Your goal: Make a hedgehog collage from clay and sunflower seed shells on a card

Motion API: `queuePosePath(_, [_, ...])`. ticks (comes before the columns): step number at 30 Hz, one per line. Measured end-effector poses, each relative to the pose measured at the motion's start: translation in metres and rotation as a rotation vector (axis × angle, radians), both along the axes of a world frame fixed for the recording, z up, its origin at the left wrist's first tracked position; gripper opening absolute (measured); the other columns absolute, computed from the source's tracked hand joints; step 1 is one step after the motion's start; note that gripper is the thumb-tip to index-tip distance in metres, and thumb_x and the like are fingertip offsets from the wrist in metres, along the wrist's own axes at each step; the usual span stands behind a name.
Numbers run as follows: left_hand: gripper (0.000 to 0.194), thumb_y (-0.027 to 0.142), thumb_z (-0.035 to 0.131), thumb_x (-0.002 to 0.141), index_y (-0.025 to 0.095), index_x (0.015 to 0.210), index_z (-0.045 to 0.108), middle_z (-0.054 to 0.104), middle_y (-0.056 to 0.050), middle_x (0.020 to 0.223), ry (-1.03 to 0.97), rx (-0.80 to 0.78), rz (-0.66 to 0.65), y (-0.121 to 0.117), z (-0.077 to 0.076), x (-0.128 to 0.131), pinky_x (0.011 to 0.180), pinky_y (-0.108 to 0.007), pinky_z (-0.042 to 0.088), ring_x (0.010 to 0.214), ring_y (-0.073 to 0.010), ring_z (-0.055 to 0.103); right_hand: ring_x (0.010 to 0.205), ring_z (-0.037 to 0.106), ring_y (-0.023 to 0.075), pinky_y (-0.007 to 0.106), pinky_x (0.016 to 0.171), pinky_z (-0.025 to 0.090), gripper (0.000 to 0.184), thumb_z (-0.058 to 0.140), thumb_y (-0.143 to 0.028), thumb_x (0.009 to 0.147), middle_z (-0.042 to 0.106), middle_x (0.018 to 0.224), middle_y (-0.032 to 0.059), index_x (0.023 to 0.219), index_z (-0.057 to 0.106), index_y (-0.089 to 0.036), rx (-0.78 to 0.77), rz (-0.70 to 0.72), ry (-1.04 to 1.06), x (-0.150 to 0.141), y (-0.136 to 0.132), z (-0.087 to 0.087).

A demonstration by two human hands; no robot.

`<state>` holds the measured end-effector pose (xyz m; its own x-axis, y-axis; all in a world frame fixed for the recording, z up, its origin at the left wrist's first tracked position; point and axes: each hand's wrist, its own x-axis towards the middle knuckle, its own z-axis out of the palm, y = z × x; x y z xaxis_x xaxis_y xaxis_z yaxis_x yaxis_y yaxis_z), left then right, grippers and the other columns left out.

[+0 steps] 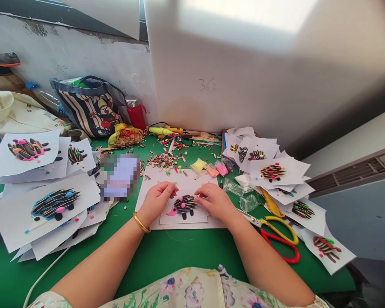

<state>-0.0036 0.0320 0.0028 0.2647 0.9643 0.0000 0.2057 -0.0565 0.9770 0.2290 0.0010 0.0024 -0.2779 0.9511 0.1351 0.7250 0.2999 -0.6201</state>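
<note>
A white card with a hedgehog picture (183, 207) lies in front of me on larger white sheets. The hedgehog has striped sunflower seeds for spines, a pink snout, dark feet and small pink dots. My left hand (160, 199), with a gold bracelet (141, 223) on its wrist, is at the card's upper left, thumb and fingers pinched together. Over the card's right side, close to the seeds, my right hand (213, 202) has its fingers curled in a pinch. Whatever either hand holds, if anything, is too small or hidden to make out.
Loose sunflower seeds (162, 160) and coloured balls lie beyond the sheets. Bags of yellow clay (199, 165) and pink clay (222, 169) sit at the right, near scissors (280, 237). Finished hedgehog cards are piled left (86, 188) and right (295, 167). A glue gun (167, 130) lies behind.
</note>
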Motion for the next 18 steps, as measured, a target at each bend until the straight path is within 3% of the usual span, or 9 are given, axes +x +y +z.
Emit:
queuePosePath(5, [0.043, 0.056, 0.052, 0.089, 0.016, 0.083, 0.069, 0.066, -0.004, 0.076, 0.009, -0.002, -0.001, 0.0, -0.001, 0.001, 0.073, -0.03, 0.051, 0.074, -0.0177, 0.061, 0.085, 0.058, 0.0186, 0.033, 0.08, 0.046, 0.006, 0.07, -0.022, 0.084, 0.067, 0.085, 0.0025, 0.09, 0.071, -0.022, -0.048, -0.021, -0.04, 0.003, 0.001, 0.0])
queuePosePath(12, [0.043, 0.056, 0.054, 0.088, 0.017, 0.082, 0.07, 0.067, -0.005, 0.076, 0.031, -0.007, 0.013, -0.001, 0.002, 0.002, 0.072, -0.03, 0.052, 0.074, -0.0184, 0.063, 0.078, 0.06, 0.0156, 0.029, 0.069, 0.045, 0.011, 0.059, -0.016, 0.087, 0.069, 0.085, -0.0003, 0.092, 0.067, -0.022, -0.106, -0.054, 0.044, -0.006, -0.003, 0.003])
queuePosePath(18, [0.044, 0.057, 0.053, 0.087, 0.017, 0.08, 0.07, 0.067, -0.004, 0.074, 0.069, 0.012, 0.003, -0.001, 0.002, 0.003, 0.071, -0.03, 0.051, 0.072, -0.0187, 0.063, 0.085, 0.06, 0.0179, 0.032, 0.078, 0.045, 0.004, 0.068, -0.021, 0.087, 0.067, 0.086, 0.0026, 0.088, 0.071, -0.022, 0.04, -0.016, 0.027, -0.013, -0.002, 0.001])
